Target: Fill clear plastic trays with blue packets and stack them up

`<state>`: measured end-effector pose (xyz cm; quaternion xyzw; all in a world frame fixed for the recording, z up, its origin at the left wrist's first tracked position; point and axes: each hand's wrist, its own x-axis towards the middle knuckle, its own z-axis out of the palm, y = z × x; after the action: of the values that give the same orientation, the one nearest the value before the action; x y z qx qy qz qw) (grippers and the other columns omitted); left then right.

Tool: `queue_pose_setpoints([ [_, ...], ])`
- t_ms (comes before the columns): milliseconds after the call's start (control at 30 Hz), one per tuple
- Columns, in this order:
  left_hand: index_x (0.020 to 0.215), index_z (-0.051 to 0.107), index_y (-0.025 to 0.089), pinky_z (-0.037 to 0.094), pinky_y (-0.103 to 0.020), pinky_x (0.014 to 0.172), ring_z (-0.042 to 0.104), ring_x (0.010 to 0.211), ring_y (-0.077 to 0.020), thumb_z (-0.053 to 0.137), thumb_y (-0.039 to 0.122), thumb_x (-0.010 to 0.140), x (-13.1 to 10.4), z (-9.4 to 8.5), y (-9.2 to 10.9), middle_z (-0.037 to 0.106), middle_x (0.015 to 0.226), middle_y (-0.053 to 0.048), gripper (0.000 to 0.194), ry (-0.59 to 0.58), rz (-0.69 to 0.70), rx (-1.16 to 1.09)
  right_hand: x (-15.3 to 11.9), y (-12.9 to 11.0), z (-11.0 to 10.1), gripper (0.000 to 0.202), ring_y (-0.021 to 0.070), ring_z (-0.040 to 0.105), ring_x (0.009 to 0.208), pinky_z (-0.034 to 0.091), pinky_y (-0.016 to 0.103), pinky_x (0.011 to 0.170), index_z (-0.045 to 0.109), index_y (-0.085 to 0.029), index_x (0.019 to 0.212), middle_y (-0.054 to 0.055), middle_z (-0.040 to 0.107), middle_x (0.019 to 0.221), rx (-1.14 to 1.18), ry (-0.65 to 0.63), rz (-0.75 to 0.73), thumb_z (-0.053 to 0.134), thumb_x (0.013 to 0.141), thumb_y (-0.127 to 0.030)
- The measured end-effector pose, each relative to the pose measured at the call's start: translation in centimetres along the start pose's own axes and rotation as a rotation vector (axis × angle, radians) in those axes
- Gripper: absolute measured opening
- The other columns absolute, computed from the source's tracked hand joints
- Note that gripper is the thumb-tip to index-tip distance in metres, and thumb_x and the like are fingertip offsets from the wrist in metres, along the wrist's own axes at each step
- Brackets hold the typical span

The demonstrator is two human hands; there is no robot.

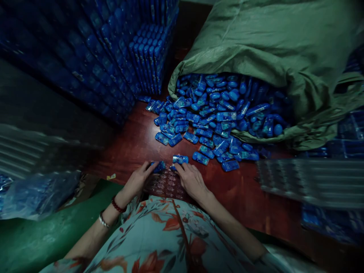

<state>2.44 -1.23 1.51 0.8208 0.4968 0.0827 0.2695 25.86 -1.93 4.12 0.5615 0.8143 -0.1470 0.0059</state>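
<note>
Close to my body, a clear tray with rows of small cavities (167, 185) lies on the reddish-brown table. My left hand (138, 179) has its thumb and fingers around a small blue plastic container (159, 167) at the tray's far left edge. On the other side, my right hand (192, 180) bends its fingers over another small blue container (172, 168), mostly hidden under the fingertips. Just beyond those fingertips lies a further blue container with a printed label (180, 159). A loose pile of the same containers (204, 132) spreads across the table ahead.
A large green sack (256, 49) lies on its side, spilling blue containers. Tall stacks of blue containers (148, 57) stand at the left. Clear ribbed trays are piled at the left (25, 151) and right (301, 182). A yellow scrap (111, 176) lies near the table edge.
</note>
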Motion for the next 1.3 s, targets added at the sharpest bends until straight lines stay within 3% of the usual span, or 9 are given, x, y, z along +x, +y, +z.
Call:
queue_pose_setpoints([
  [200, 0.126, 0.044, 0.017, 0.049, -0.035, 0.088, 0.058, 0.102, -0.0216, 0.043, 0.001, 0.081, 1.2, -1.0, 0.8, 0.057, 0.112, -0.012, 0.048, -0.102, 0.151, 0.205, -0.1, -0.2, 0.3, 0.038, 0.0190, 0.057, 0.090, 0.040, 0.034, 0.088, 0.050, -0.021, 0.122, 0.008, 0.060, 0.099, 0.002, 0.011, 0.009, 0.040, 0.088, -0.010],
  [467, 0.116, 0.047, 0.012, 0.052, -0.035, 0.075, 0.061, 0.089, -0.0222, 0.041, 0.000, 0.077, 3.0, -1.2, 2.8, 0.058, 0.105, -0.014, 0.041, -0.219, 0.010, 0.367, -0.4, -0.6, 0.5, 0.047, 0.0194, 0.055, 0.099, 0.039, 0.035, 0.093, 0.047, -0.022, 0.127, 0.008, 0.060, 0.105, -0.008, 0.021, 0.008, 0.043, 0.083, -0.005],
  [667, 0.109, 0.049, 0.010, 0.051, -0.032, 0.069, 0.062, 0.085, -0.0232, 0.045, 0.005, 0.082, 3.9, -1.7, 4.0, 0.059, 0.093, -0.014, 0.028, -0.311, 0.034, 0.467, -0.3, -1.0, 0.5, 0.044, 0.0208, 0.055, 0.102, 0.039, 0.036, 0.094, 0.047, -0.021, 0.127, 0.010, 0.060, 0.106, -0.037, 0.033, -0.033, 0.042, 0.085, -0.008],
  [833, 0.100, 0.050, 0.011, 0.049, -0.030, 0.065, 0.061, 0.077, -0.0216, 0.041, 0.002, 0.083, 3.7, -0.6, 4.4, 0.057, 0.086, -0.012, 0.021, -0.257, 0.082, 0.541, 0.2, -2.0, 0.5, 0.037, 0.0203, 0.054, 0.102, 0.036, 0.036, 0.095, 0.050, -0.018, 0.121, 0.011, 0.060, 0.106, -0.089, 0.075, -0.040, 0.041, 0.087, -0.009],
  [1000, 0.100, 0.052, 0.009, 0.049, -0.037, 0.071, 0.059, 0.082, -0.0250, 0.039, 0.001, 0.082, 4.1, -0.3, 4.3, 0.058, 0.090, -0.015, 0.023, -0.219, 0.122, 0.545, 0.6, -2.7, 0.9, 0.031, 0.0203, 0.054, 0.096, 0.038, 0.034, 0.087, 0.052, -0.015, 0.116, 0.013, 0.060, 0.105, -0.127, 0.103, -0.047, 0.041, 0.088, -0.010],
  [1167, 0.119, 0.047, 0.015, 0.049, -0.035, 0.086, 0.056, 0.101, -0.0203, 0.037, -0.003, 0.079, 3.4, 0.1, 2.3, 0.056, 0.113, -0.012, 0.045, -0.118, 0.141, 0.254, -0.2, -1.4, 2.7, 0.037, 0.0193, 0.051, 0.092, 0.036, 0.031, 0.079, 0.049, -0.017, 0.124, 0.010, 0.059, 0.104, -0.099, 0.181, -0.066, 0.041, 0.088, -0.012],
  [1300, 0.122, 0.045, 0.017, 0.049, -0.035, 0.088, 0.055, 0.101, -0.0185, 0.038, -0.002, 0.079, 1.8, 2.2, 0.9, 0.056, 0.109, -0.009, 0.048, -0.035, 0.143, 0.080, -0.3, 0.1, 4.4, 0.038, 0.0184, 0.047, 0.083, 0.032, 0.030, 0.070, 0.052, -0.020, 0.124, 0.008, 0.058, 0.089, -0.050, 0.261, -0.140, 0.038, 0.090, -0.012],
])
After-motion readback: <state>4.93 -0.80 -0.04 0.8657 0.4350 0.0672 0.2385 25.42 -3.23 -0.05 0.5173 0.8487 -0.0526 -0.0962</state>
